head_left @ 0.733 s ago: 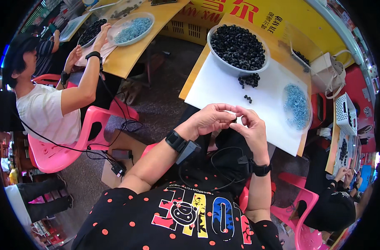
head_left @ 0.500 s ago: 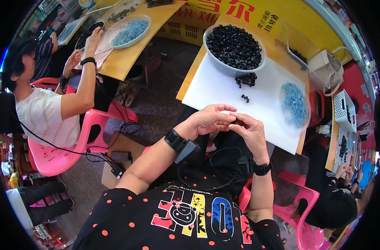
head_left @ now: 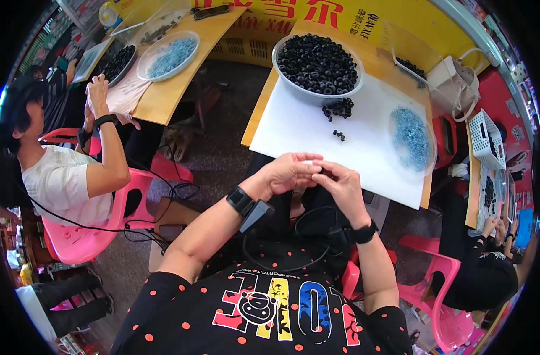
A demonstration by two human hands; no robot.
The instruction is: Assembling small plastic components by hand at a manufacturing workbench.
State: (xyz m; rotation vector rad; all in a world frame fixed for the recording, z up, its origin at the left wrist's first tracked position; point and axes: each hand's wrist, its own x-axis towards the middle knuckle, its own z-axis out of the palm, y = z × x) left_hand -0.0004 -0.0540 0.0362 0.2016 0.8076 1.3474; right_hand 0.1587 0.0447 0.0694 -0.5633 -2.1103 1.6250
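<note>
My left hand point(head_left: 289, 175) and my right hand point(head_left: 344, 188) meet above my lap, just off the front edge of a white work sheet point(head_left: 299, 133). Both are closed, fingertips pinched together around a small dark piece point(head_left: 325, 171) that the fingers mostly hide. On the sheet ahead lies a short cluster of small black ring-like parts point(head_left: 338, 135). Behind it, a larger heap of the same black parts point(head_left: 339, 109) sits against a round white bowl point(head_left: 275, 59) piled high with them. A clear shallow tray point(head_left: 431, 155) at the right contains pale-blue translucent small pieces point(head_left: 411, 135).
To the left a co-worker point(head_left: 63, 171) sits on a pink chair point(head_left: 78, 239) at another table with blue pieces point(head_left: 172, 58). Black cables point(head_left: 169, 192) hang beside me. A white bag point(head_left: 453, 86) and white basket point(head_left: 486, 142) stand at the right, near another person point(head_left: 483, 275).
The view has shifted slightly, so the table sits further left and lower-edge things moved. My hands stay pinched together. The co-worker's hands have drawn back from the dish of black parts.
</note>
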